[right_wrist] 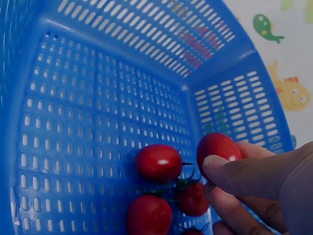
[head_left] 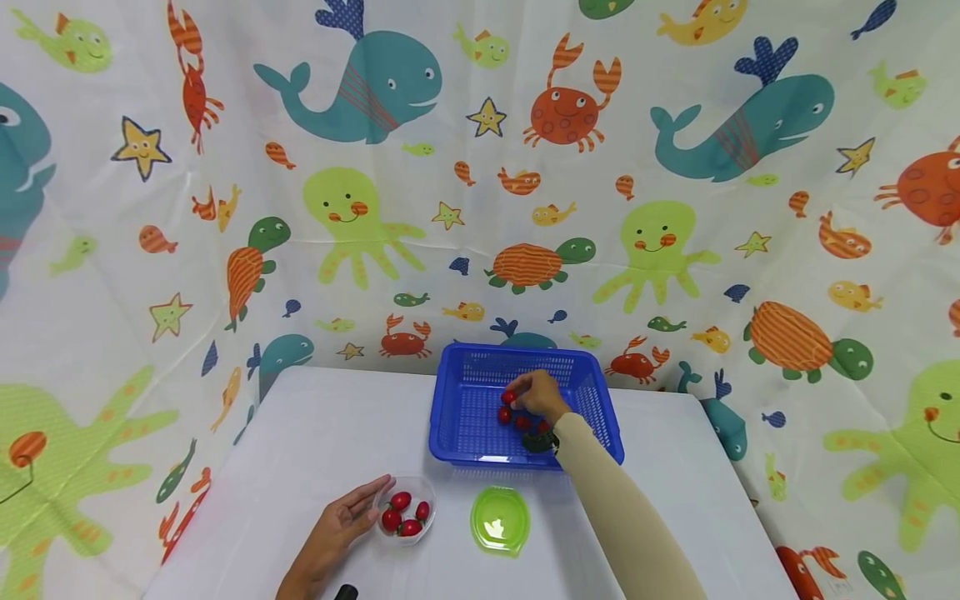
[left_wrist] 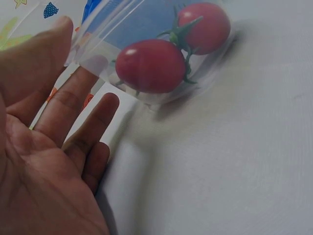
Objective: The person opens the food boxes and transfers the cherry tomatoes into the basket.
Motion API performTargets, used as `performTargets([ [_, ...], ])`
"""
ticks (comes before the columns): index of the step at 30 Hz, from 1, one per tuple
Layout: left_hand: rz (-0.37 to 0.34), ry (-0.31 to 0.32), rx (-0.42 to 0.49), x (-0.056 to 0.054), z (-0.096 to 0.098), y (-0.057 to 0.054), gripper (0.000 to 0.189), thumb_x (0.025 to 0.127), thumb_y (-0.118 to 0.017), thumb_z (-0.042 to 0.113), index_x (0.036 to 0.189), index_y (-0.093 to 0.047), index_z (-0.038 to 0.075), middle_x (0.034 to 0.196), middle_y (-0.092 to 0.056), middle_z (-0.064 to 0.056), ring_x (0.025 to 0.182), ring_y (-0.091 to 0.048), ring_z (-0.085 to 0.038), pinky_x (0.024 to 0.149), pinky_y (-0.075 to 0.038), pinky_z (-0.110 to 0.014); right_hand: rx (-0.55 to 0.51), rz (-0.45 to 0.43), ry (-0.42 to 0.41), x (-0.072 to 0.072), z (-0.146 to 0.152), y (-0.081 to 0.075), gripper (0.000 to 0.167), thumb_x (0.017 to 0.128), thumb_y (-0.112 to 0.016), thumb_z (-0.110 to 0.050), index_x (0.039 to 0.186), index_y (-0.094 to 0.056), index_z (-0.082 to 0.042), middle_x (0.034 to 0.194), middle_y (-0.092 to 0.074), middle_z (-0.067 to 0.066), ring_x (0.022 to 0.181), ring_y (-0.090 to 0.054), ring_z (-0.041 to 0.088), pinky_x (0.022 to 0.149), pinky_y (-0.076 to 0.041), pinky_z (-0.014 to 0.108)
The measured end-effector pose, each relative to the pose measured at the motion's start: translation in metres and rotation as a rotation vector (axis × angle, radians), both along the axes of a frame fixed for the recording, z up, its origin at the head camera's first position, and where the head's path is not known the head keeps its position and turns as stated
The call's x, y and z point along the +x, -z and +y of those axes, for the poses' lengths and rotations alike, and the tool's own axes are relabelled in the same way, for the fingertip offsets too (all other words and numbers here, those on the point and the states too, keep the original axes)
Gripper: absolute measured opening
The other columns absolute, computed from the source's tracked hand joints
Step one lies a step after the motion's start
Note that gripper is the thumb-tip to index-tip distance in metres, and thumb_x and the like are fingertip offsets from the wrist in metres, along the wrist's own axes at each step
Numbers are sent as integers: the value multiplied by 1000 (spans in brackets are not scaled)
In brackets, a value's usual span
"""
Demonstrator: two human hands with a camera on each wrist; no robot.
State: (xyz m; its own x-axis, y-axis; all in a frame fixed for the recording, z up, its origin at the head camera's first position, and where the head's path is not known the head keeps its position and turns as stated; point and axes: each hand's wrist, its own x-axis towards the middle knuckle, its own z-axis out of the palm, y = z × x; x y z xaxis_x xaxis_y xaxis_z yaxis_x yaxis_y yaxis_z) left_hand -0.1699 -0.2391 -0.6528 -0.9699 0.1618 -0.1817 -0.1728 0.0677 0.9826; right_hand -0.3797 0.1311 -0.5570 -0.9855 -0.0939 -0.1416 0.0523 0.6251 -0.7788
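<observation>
The right hand [head_left: 542,394] pinches; the left hand [head_left: 347,518] extends its fingers.

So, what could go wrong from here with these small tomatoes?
The right hand pinches one tomato in the blue basket; it might slip and drop among the others. The left hand is only at one side of the clear cup, so a bump could slide or tip it, and its tomatoes might roll out.
</observation>
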Motion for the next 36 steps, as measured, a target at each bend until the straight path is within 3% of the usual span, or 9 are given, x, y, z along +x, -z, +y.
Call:
performTargets([
  [4, 15, 13, -3, -1, 0, 2, 49, 108, -63, 21, 156, -55, 16, 162, -54, -5, 133, -50, 19, 107, -43, -6, 13, -4, -9, -3, -1, 3, 30, 79, -83, 12, 101, -84, -9, 103, -81, 9, 102, -73, 27, 100, -61, 49],
  [10, -18, -11, 0, -1, 1, 3, 46, 107, -64, 22, 153, -58, 20, 158, -58, 0, 132, -52, 18, 107, -45, -6, 30, -6, -15, -4, -1, 7, 29, 77, -85, 11, 99, -84, -8, 100, -81, 8, 97, -73, 25, 96, -62, 47],
  [18, -20, -7, -4, -2, -1, 2, 45, 108, -63, 23, 153, -58, 24, 159, -58, 3, 132, -52, 18, 106, -44, -6, 37, -8, -5, -6, -4, 9, 33, 80, -81, 12, 105, -83, -9, 109, -81, 11, 105, -73, 31, 100, -61, 53],
  [24, -7, 3, -24, -1, -1, 2, 45, 108, -62, 22, 153, -58, 23, 159, -58, 2, 132, -52, 17, 107, -44, -6, 20, 26, 44, -1, -6, 2, 38, 82, -78, 13, 114, -82, -7, 122, -79, 15, 119, -71, 35, 103, -60, 51],
  [30, -24, 1, -38, -1, -1, 1, 46, 108, -63, 25, 153, -58, 23, 158, -59, 2, 134, -53, 15, 108, -46, -8, -58, 110, 74, 7, -6, -12, 36, 87, -73, 11, 115, -81, -9, 125, -78, 16, 102, -73, 27, 94, -62, 44],
  [36, -30, 8, -33, -1, 0, -3, 47, 108, -63, 26, 155, -56, 22, 159, -58, 1, 136, -53, 14, 107, -44, -6, -133, 165, 69, 22, -10, -30, 31, 92, -78, 0, 119, -80, -16, 124, -79, 8, 105, -73, 24, 99, -62, 43],
])
